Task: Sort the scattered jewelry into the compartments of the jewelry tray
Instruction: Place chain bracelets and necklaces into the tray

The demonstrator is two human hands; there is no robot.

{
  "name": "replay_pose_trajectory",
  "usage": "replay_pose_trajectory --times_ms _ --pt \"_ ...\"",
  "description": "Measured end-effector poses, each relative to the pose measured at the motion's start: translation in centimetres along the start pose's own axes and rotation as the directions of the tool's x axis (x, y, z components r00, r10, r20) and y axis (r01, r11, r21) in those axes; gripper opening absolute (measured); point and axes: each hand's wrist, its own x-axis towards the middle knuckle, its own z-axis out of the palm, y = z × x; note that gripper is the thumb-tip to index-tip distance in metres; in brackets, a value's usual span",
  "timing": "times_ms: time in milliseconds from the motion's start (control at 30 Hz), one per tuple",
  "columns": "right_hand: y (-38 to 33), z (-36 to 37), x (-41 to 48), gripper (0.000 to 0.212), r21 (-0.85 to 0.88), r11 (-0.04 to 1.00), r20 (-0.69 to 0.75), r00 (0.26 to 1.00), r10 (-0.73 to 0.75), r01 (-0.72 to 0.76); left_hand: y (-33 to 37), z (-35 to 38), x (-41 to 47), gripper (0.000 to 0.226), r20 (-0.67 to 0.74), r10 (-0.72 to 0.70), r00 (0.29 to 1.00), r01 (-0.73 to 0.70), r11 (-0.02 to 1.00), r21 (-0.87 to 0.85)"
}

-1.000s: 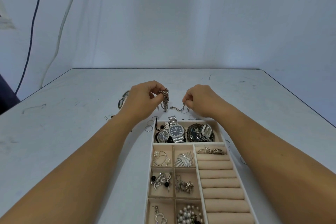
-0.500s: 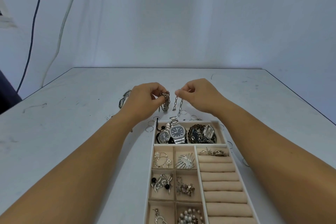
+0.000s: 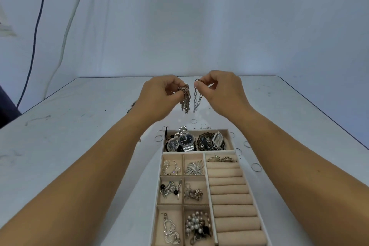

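Held above the scuffed white table (image 3: 79, 126), the left hand (image 3: 159, 98) grips a bunched silver chain of long links (image 3: 185, 99). Close beside it, the right hand (image 3: 221, 94) pinches a finer silver oval-link strand (image 3: 196, 99), dangling just beyond the beige velvet-lined jewelry tray (image 3: 199, 152).

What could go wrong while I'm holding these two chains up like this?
The thin chain hangs close beside the bunched chain, so they may tangle. Your right hand only pinches its top end, so it might slip and drop among the loose rings on the table. The far tray compartment already looks crowded.
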Motion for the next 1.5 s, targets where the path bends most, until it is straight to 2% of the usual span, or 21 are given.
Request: replay_pose_trajectory --times_ms 300,400,767,1100,1200,1300,1367,1500 --pt "-1.1 -4.2 -2.1 0.011 0.049 0.999 0.026 1.0 -0.003 0.002 2.6 -0.5 -2.3 0.01 0.066 0.025 0.998 -0.022 0.999 -0.047" --pt "-0.8 -4.3 -3.4 0.01 0.057 0.998 0.037 0.999 0.01 -0.013 3.1 0.1 -3.4 0.017 0.106 0.013 0.994 -0.004 0.997 -0.077" --pt "0.8 -3.5 -6.2 0.005 0.135 0.99 0.0 0.999 0.048 -0.047 2.1 3.2 -5.6 0.014 0.214 -0.004 0.977 0.014 0.999 -0.045" --pt "1.4 -3.6 -6.3 0.004 0.157 0.987 0.011 0.999 0.037 -0.038 1.2 4.0 -6.1 0.016 0.256 0.021 0.967 -0.055 0.99 0.127" --pt "1.4 -3.5 -6.3 0.004 0.159 0.986 0.022 0.999 0.036 -0.039 0.9 4.1 -6.2 0.017 0.226 0.036 0.973 -0.081 0.978 0.193" --pt "1.5 -3.4 -6.4 0.003 0.155 0.987 0.03 0.999 0.026 -0.031 0.9 4.1 -6.3 0.018 0.21 -0.055 0.976 -0.019 0.942 0.336" --pt "1.5 -3.4 -6.4 0.004 0.15 0.988 0.039 0.999 0.026 -0.032 1.0 3.9 -6.3 0.018 0.238 -0.125 0.963 0.03 0.93 0.367" --pt "1.5 -3.3 -6.5 0.005 0.132 0.991 0.055 0.998 0.026 -0.033 1.1 3.6 -6.3 0.012 0.298 -0.17 0.939 0.043 0.921 0.388"
